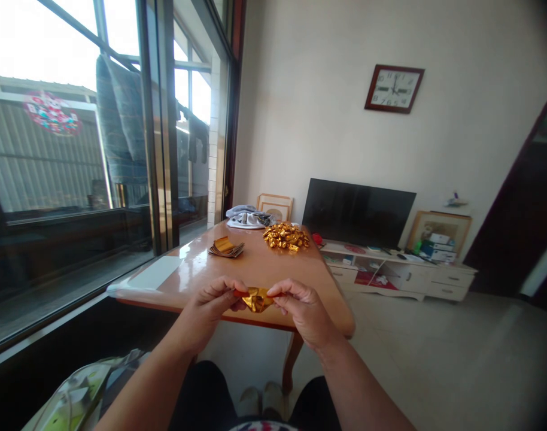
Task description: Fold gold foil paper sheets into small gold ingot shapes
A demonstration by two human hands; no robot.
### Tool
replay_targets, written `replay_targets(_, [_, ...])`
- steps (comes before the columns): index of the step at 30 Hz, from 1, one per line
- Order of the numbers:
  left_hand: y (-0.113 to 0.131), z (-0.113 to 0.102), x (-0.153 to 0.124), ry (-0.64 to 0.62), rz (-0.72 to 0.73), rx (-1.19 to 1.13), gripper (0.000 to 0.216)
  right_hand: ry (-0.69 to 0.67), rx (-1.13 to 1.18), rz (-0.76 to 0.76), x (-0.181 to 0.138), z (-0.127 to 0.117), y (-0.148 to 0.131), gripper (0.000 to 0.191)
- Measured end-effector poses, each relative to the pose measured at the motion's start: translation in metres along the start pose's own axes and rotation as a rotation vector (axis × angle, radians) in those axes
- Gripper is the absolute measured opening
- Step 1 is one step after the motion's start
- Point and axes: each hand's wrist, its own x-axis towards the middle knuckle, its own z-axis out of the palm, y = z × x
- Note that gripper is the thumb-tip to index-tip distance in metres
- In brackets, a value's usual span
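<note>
Between my two hands, at the near edge of the wooden table (255,272), is a shiny gold foil paper piece (258,300), creased and partly folded. My left hand (222,299) pinches its left end between thumb and fingers. The right end is pinched by my right hand (295,299) in the same way. Farther back on the table lies a stack of gold foil paper sheets (227,246), slightly fanned. Beyond it to the right sits a heap of folded gold foil pieces (286,237).
Folded cloth (249,216) lies at the table's far end. A white sheet (154,273) covers the table's left corner, beside the window. Past the table, a television (358,212) stands on a low white cabinet (408,278). A bag (80,389) sits low at my left.
</note>
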Motion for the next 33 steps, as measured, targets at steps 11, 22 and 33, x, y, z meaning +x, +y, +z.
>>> replay_targets(11, [-0.002,0.001,0.003,-0.1,-0.056,-0.127,0.026,-0.009,-0.162,-0.09,0.002,-0.005,0.001,0.012])
replay_targets(22, [0.0,0.007,0.002,-0.056,-0.003,-0.067,0.027,-0.173,-0.161,-0.032,-0.003,-0.013,-0.01,0.026])
replay_targets(33, [0.001,0.011,0.0,-0.114,0.06,-0.023,0.037,-0.152,-0.294,0.022,-0.001,-0.006,-0.002,0.028])
